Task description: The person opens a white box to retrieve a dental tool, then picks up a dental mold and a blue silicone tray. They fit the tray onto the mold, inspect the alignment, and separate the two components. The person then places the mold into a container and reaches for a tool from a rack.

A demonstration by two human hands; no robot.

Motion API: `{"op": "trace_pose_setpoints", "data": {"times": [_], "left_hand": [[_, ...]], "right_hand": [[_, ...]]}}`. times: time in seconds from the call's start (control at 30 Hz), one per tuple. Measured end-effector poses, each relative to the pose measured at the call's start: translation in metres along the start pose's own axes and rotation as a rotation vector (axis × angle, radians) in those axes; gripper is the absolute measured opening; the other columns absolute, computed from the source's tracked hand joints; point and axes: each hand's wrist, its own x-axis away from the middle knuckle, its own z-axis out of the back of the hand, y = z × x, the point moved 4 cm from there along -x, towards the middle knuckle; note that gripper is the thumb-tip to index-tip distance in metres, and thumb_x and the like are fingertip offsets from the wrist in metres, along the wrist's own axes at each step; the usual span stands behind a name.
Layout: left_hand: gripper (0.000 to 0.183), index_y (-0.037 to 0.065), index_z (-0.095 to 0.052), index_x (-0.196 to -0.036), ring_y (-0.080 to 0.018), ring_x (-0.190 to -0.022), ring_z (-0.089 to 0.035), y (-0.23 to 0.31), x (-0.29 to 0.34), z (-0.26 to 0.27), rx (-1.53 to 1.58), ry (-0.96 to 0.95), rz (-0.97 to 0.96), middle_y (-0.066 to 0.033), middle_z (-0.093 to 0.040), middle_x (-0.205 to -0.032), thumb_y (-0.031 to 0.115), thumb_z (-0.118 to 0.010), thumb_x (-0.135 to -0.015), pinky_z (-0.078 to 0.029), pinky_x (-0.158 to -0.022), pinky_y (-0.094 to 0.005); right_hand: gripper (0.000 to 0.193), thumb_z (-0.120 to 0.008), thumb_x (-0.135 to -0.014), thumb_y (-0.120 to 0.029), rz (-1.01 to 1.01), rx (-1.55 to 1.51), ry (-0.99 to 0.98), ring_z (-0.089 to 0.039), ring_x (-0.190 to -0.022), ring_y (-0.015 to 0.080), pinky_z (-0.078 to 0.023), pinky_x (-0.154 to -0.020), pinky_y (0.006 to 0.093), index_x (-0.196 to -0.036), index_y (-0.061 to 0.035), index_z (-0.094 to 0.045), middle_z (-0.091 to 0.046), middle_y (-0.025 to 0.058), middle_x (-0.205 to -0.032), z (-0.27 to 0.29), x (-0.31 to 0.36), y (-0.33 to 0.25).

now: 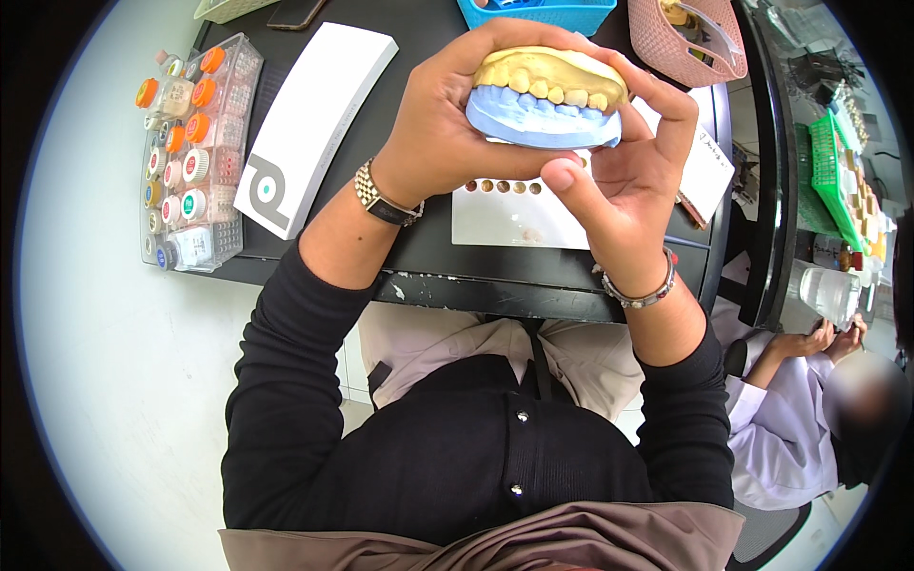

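Up over the table I hold a dental cast in two halves: a yellow upper cast (pixel 547 78) with a row of teeth, resting on a light blue lower cast (pixel 538 119). My left hand (pixel 433 119) grips both from the left, its thumb along the underside of the blue half and its fingers over the top behind. On the right side, my right hand (pixel 638 176) has curved fingers against the right end of the cast. Its thumb stands apart below the blue half. Some fingertips are hidden behind the cast.
Beneath my hands lies a white palette sheet (pixel 514 224) with small coloured spots. Leftward are a long white box (pixel 319 114) and a clear rack (pixel 228 143) of capped bottles. A blue basket (pixel 571 17) and pink basket (pixel 666 48) stand behind. A co-worker (pixel 785 419) sits right.
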Motion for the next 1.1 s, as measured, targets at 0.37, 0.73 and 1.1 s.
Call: {"op": "trace_pose_setpoints", "data": {"times": [0.37,0.73,1.1], "left_hand": [[0.064,0.006,-0.056,-0.118,-0.0145,-0.102,-0.063,0.0027,0.0008,-0.0023,0.189,0.017,0.065,-0.0062,-0.064,-0.111,0.013,-0.087,-0.062,-0.052,-0.089,-0.0290],[0.067,0.005,-0.056,-0.119,-0.0150,-0.102,-0.063,0.0036,-0.0007,-0.0028,0.242,-0.003,0.069,-0.0070,-0.065,-0.110,0.012,-0.088,-0.061,-0.051,-0.089,-0.0291],[0.072,0.002,-0.051,-0.123,-0.0233,-0.107,-0.062,0.0080,-0.0029,0.0018,0.101,-0.088,-0.034,-0.0144,-0.062,-0.117,0.018,-0.087,-0.062,-0.051,-0.092,-0.0367]], "right_hand": [[0.058,-0.065,-0.082,-0.004,0.049,-0.012,0.013,-0.059,-0.104,0.0225,-0.050,-0.085,0.0318,-0.129,-0.0021,-0.032,-0.052,0.0224,-0.124,0.0030,0.0011,-0.0040],[0.054,-0.063,-0.082,-0.003,0.001,0.002,0.037,-0.059,-0.101,0.0201,-0.047,-0.086,0.0306,-0.128,0.0015,-0.034,-0.053,0.0225,-0.124,0.0035,0.0041,-0.0073],[0.058,-0.066,-0.080,-0.005,0.123,0.108,0.000,-0.054,-0.113,0.0244,-0.046,-0.089,0.0327,-0.128,0.0026,-0.035,-0.047,0.0189,-0.128,0.0075,0.0066,-0.0037]]}}
